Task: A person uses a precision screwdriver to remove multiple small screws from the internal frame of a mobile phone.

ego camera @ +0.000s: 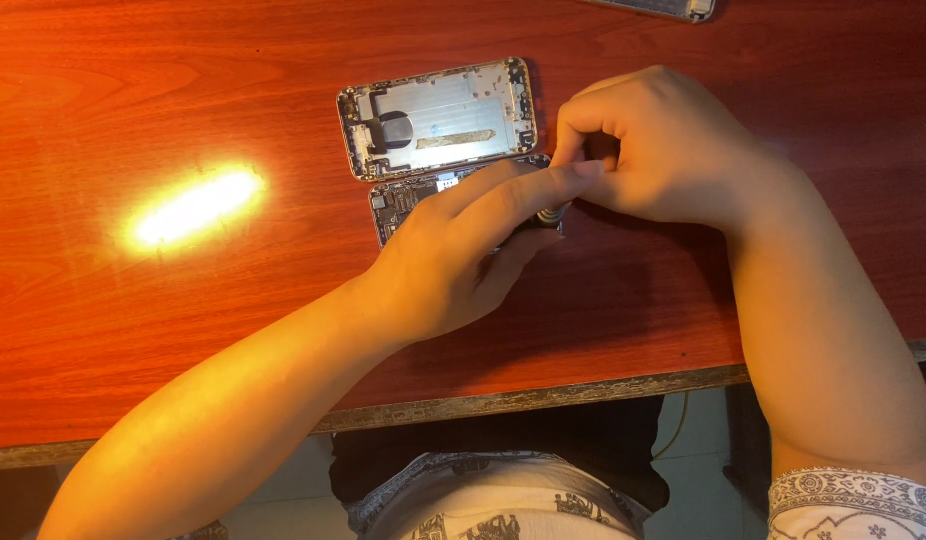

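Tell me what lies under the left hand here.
Under the left hand lies a dark circuit board on the wooden table, beside the open phone shell. Its right part is covered by the fingers.

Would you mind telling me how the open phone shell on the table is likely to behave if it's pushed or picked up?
The phone shell lies flat on the glossy table, so it would probably slide, not roll or tip. It looks like thin metal: likely stiff and light. Its exposed inner parts seem fragile.
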